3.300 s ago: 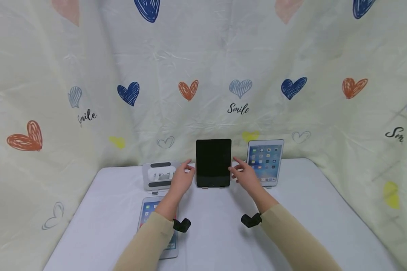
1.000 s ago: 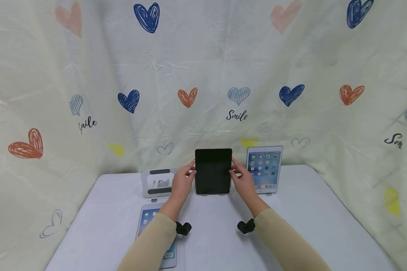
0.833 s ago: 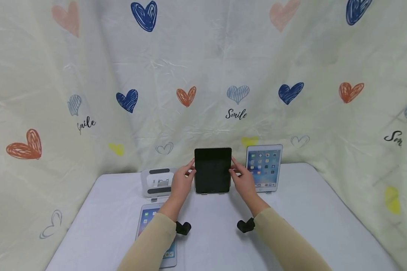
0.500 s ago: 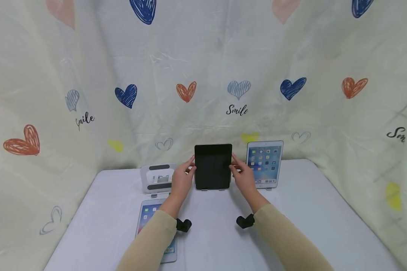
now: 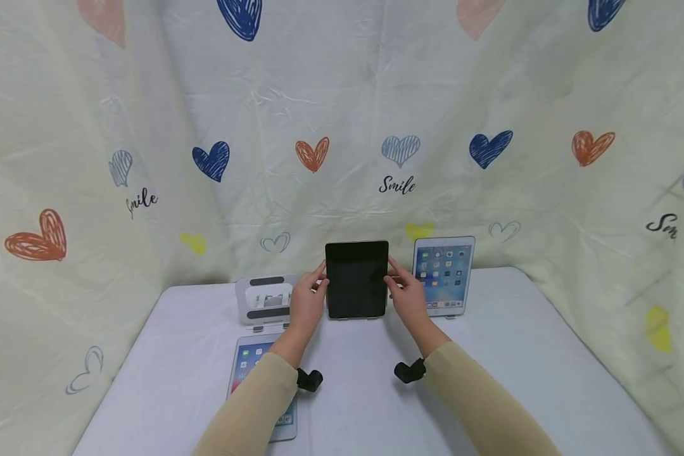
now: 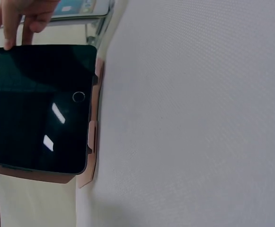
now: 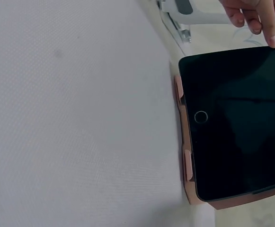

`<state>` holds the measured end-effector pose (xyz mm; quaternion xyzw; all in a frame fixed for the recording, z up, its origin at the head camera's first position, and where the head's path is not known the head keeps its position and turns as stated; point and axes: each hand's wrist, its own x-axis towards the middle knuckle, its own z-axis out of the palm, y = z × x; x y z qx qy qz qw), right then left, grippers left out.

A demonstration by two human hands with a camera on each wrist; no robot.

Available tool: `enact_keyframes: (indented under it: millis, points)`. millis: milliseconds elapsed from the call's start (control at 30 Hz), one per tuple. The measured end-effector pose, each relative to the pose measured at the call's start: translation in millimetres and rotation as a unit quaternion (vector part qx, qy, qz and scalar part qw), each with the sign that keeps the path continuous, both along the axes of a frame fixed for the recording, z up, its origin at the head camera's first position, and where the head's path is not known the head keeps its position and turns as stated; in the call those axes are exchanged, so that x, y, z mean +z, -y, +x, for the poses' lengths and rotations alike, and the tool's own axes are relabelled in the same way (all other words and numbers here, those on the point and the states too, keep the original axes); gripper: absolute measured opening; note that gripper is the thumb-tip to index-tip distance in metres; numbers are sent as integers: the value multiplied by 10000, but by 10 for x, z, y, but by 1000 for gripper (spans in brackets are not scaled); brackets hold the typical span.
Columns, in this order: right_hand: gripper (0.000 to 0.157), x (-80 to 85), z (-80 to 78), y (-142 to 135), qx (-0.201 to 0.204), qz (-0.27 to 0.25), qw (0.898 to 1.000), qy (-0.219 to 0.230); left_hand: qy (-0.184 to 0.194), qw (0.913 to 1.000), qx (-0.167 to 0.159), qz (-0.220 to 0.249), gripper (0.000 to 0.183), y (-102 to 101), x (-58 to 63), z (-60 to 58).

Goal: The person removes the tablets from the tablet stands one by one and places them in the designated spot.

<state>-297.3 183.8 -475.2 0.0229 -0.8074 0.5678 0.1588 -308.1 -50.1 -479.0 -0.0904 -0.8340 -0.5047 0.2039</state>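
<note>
A black tablet [image 5: 356, 280] stands upright, screen towards me, on a rose-gold stand [image 7: 188, 165] whose two lower tabs hook its bottom edge. My left hand [image 5: 306, 303] holds its left side edge, thumb at the front rim and index finger reaching up along the side. On the opposite side edge my right hand [image 5: 408, 301] holds it the same way. In the left wrist view, fingertips of the right hand [image 6: 26, 19] meet the tablet's edge. The tablet's back is hidden.
Right of it a white tablet [image 5: 443, 275] with a lit screen stands on a stand. At left are a grey-white stand [image 5: 266, 280] with dark pads and a white tablet [image 5: 251, 354] lying flat, partly under my left forearm. A heart-print curtain [image 5: 342, 95] hangs behind the white table [image 5: 353, 392].
Both hands have moved in from beside the black tablet to hold its side edges. Its top edge now sits slightly lower beside the white tablet's. The last half second shows almost no movement.
</note>
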Motion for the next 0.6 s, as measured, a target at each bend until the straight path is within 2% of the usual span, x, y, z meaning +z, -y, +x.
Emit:
enact_keyframes:
  millis: [300,600]
  points:
    - [50,87,48,19,63,-101,9999,9,-23,9999,12,158,44,14,46,22]
    - [50,130,118,14,178,-107,9996,209,18,9996,-91,285,43,48,66,103]
